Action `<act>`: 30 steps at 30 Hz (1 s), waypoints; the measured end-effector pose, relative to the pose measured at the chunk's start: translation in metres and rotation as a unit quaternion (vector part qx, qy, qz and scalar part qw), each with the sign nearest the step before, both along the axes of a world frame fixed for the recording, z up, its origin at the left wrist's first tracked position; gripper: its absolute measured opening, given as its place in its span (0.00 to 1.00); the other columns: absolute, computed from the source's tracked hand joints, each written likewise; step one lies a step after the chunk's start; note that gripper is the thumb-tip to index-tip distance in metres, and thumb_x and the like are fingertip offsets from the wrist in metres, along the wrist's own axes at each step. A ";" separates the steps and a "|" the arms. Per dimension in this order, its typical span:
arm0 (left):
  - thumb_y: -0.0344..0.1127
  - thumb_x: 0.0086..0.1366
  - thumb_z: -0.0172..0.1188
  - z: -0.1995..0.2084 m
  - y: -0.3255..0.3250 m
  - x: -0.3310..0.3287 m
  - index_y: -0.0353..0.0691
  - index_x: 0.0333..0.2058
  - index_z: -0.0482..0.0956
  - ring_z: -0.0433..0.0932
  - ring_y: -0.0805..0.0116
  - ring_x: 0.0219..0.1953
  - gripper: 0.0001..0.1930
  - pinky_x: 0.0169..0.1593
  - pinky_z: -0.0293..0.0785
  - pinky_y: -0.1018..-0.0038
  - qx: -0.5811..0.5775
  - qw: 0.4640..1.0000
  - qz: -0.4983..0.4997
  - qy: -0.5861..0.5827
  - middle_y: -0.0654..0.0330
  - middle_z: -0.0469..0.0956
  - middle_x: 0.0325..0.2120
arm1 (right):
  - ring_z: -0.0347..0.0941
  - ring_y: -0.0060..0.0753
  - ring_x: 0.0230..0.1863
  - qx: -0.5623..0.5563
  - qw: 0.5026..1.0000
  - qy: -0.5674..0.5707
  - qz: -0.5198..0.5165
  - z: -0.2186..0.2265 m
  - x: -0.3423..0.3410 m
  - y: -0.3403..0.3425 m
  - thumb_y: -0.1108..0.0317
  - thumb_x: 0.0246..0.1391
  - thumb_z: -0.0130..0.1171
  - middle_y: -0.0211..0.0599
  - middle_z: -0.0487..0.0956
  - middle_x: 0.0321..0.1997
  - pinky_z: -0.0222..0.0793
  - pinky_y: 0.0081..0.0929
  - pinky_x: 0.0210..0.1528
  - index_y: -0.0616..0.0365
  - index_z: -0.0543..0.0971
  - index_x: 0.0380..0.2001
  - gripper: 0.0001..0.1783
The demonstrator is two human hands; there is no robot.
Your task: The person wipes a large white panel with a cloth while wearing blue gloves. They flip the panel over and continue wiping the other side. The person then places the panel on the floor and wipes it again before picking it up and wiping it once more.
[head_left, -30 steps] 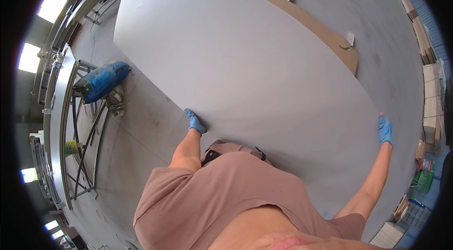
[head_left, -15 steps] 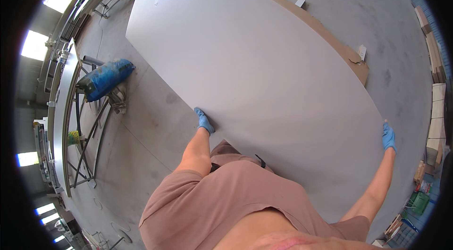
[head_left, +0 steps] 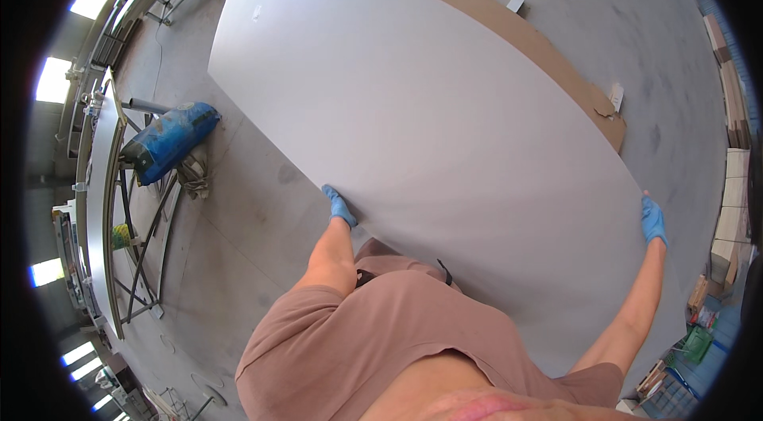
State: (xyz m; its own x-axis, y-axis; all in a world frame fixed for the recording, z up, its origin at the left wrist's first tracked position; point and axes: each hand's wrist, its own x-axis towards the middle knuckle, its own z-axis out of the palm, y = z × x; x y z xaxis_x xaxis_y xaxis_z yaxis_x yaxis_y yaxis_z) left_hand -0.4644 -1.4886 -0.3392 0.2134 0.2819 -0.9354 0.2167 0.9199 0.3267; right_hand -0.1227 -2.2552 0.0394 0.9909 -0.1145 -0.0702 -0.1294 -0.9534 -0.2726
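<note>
A large, smooth light-grey panel [head_left: 429,111] stretches from in front of my body to the far left. My left hand [head_left: 340,206], in a blue glove, grips its left long edge, with some fingers out of sight below. Over on the right, my right hand [head_left: 652,219], gloved in blue too, is closed round the opposite edge, its fingertips partly hidden. The panel overlaps a brown cardboard sheet [head_left: 509,20], which shows along its far right side. Near the panel's far left end is a small pale mark.
White blocks [head_left: 516,1] stick out beside the cardboard. At left, a blue plastic sack [head_left: 176,139] lies by a metal frame stand [head_left: 131,262] holding a long panel. Boxes and planks [head_left: 733,198] line the right side, with a green crate [head_left: 697,344] lower down.
The grey panel has shifted slightly toward me and left, baring more cardboard along its far right side. Both hands keep their hold on its edges.
</note>
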 end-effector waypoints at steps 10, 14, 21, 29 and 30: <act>0.96 0.50 0.37 -0.019 -0.063 -0.172 0.46 0.78 0.55 0.59 0.53 0.76 0.69 0.77 0.50 0.46 0.014 0.999 -0.020 0.038 0.61 0.61 0.76 | 0.73 0.61 0.34 -0.095 0.993 0.054 0.037 -0.051 -0.140 -0.059 0.26 0.69 0.36 0.66 0.75 0.31 0.71 0.53 0.46 0.72 0.76 0.31 0.50; 0.96 0.49 0.42 -0.006 -0.088 -0.216 0.43 0.78 0.54 0.55 0.53 0.78 0.71 0.78 0.47 0.46 0.009 0.999 -0.014 0.043 0.58 0.57 0.78 | 0.74 0.68 0.37 -0.103 0.993 0.055 0.024 -0.049 -0.174 -0.084 0.25 0.69 0.35 0.69 0.76 0.33 0.71 0.54 0.47 0.73 0.76 0.31 0.51; 0.96 0.51 0.37 0.034 -0.119 -0.281 0.49 0.77 0.59 0.63 0.55 0.74 0.67 0.75 0.54 0.45 0.006 0.996 -0.019 0.084 0.65 0.64 0.74 | 0.76 0.69 0.39 -0.156 0.985 0.070 0.030 -0.024 -0.236 -0.113 0.24 0.69 0.35 0.67 0.79 0.34 0.72 0.53 0.48 0.72 0.79 0.31 0.52; 0.95 0.53 0.37 0.047 -0.121 -0.424 0.47 0.77 0.58 0.61 0.53 0.75 0.66 0.76 0.54 0.44 0.017 0.994 -0.041 0.096 0.61 0.64 0.75 | 0.77 0.67 0.39 -0.132 0.987 0.096 0.002 -0.025 -0.389 -0.123 0.25 0.69 0.35 0.65 0.80 0.34 0.72 0.53 0.48 0.70 0.80 0.31 0.51; 0.94 0.54 0.37 0.047 -0.116 -0.452 0.46 0.77 0.58 0.61 0.52 0.75 0.66 0.76 0.54 0.44 0.007 0.994 -0.036 0.102 0.61 0.64 0.75 | 0.78 0.67 0.40 -0.135 0.986 0.102 0.007 -0.026 -0.416 -0.119 0.25 0.69 0.35 0.65 0.80 0.34 0.72 0.53 0.49 0.70 0.81 0.31 0.51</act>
State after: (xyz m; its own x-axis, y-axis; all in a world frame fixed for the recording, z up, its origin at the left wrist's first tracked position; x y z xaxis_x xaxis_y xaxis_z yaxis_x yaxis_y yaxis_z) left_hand -0.9168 -1.6049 -0.2925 0.0397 0.2862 -0.9573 0.3458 0.8950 0.2819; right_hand -0.5390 -2.3737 0.0136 0.9612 -0.1423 -0.2362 -0.1415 -0.9897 0.0206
